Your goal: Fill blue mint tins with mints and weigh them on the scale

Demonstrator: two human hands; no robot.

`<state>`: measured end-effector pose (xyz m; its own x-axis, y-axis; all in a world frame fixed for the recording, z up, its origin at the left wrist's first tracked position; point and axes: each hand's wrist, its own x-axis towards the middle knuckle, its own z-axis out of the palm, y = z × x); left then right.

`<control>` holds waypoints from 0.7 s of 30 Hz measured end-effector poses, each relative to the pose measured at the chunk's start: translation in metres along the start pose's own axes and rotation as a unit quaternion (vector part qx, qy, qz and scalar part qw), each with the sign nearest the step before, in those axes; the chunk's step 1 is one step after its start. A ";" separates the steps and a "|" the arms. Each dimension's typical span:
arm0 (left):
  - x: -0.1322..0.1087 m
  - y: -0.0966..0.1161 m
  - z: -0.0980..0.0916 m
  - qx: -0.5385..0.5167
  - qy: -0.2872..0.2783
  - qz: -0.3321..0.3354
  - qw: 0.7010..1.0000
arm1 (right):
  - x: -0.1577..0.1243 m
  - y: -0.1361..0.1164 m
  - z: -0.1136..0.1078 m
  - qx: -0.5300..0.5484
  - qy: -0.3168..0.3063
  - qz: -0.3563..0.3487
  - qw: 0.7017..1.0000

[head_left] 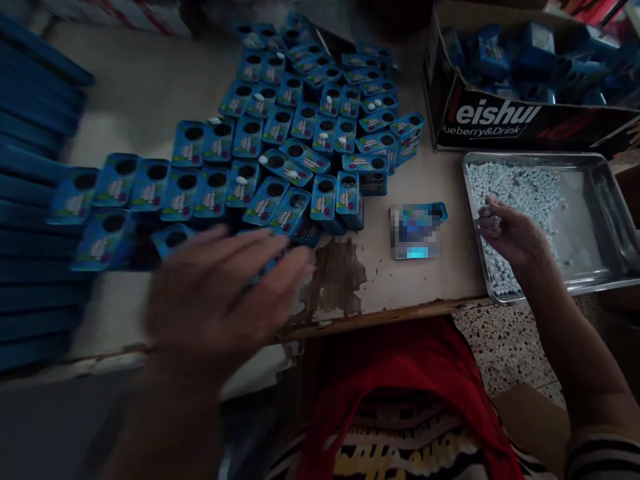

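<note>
My left hand (225, 287) is smeared by motion near the table's front edge, fingers stretched toward the nearest of several small blue tins (280, 160) with round holes in their lids. A few tins have a white candy lying on top. My right hand (507, 233) hovers over a metal tray (595, 220) holding white round candies (515, 193), fingers curled in a pinch; what they hold is too small to make out. A single blue tin (417, 230) lies apart between the pile and the tray.
A stack of blue flat pieces (30, 200) rises at the left. A cardboard box (525, 113) with more blue tins stands at the back right. The table's front edge (380, 313) has chipped paint. Red cloth (400, 373) lies on my lap.
</note>
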<state>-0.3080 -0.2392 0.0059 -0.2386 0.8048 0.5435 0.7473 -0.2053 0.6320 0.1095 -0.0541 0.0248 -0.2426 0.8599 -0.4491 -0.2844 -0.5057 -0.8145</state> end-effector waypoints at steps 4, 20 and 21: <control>-0.015 0.032 0.083 -0.018 -0.052 0.070 0.996 | 0.006 0.000 0.027 -0.098 -0.066 -0.043 0.992; 0.048 0.086 0.193 -0.088 -0.142 0.237 0.957 | -0.020 0.023 -0.046 -0.211 0.099 -0.272 0.933; 0.049 0.096 0.193 -0.072 -0.126 0.267 0.953 | -0.022 0.032 -0.038 -0.122 0.087 -0.232 0.961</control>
<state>-0.1279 -0.1119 -0.0133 0.3228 0.6683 0.6702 0.6234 -0.6830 0.3808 0.1408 -0.0867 -0.0057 0.0218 0.9983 -0.0549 -0.0929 -0.0526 -0.9943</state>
